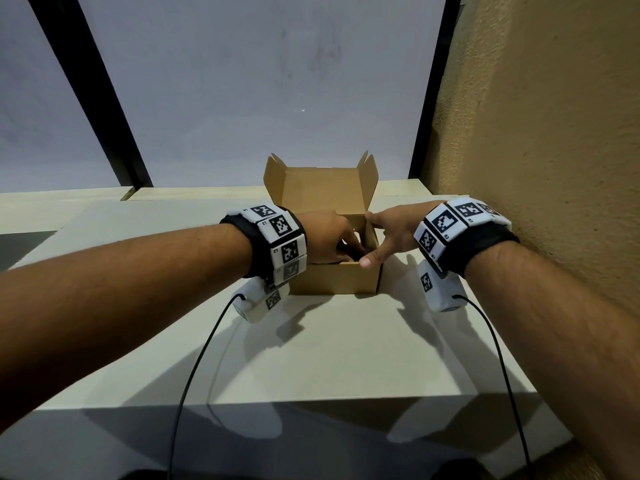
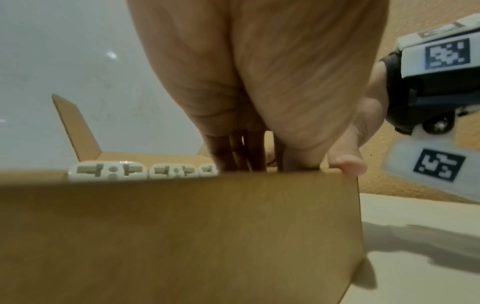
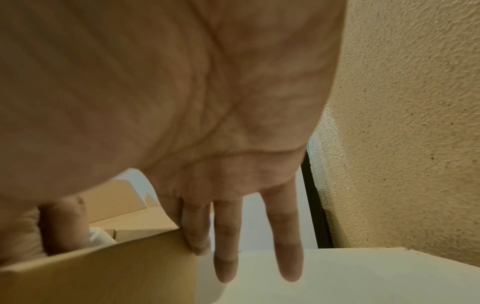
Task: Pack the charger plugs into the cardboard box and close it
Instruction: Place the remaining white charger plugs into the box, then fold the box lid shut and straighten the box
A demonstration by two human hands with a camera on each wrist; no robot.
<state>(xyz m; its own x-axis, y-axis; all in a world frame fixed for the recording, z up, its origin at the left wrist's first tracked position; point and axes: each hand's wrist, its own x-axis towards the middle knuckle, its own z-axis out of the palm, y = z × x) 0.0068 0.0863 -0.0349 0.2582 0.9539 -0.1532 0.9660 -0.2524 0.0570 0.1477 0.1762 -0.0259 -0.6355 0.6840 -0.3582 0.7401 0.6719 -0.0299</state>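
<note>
An open cardboard box point(image 1: 332, 277) stands on the pale table, its lid point(image 1: 325, 192) upright at the back. My left hand point(image 1: 332, 233) reaches down into the box; its fingertips are hidden inside. Two white charger plugs point(image 2: 103, 170) show just above the box's front rim point(image 2: 182, 236), left of my left hand point(image 2: 259, 92). My right hand point(image 1: 388, 230) spans the box's right wall, thumb point(image 2: 348, 164) on the near right corner. In the right wrist view my right hand point(image 3: 207, 123) has straight fingers point(image 3: 226, 246) beside the box point(image 3: 103, 273), and a white plug point(image 3: 100, 236) peeks out.
The table point(image 1: 329, 358) ends in an edge close to me. A textured tan wall point(image 1: 536, 133) rises right next to the box. Window panes with a black frame point(image 1: 114, 109) stand behind. Black cables point(image 1: 197, 358) hang from both wrist cameras.
</note>
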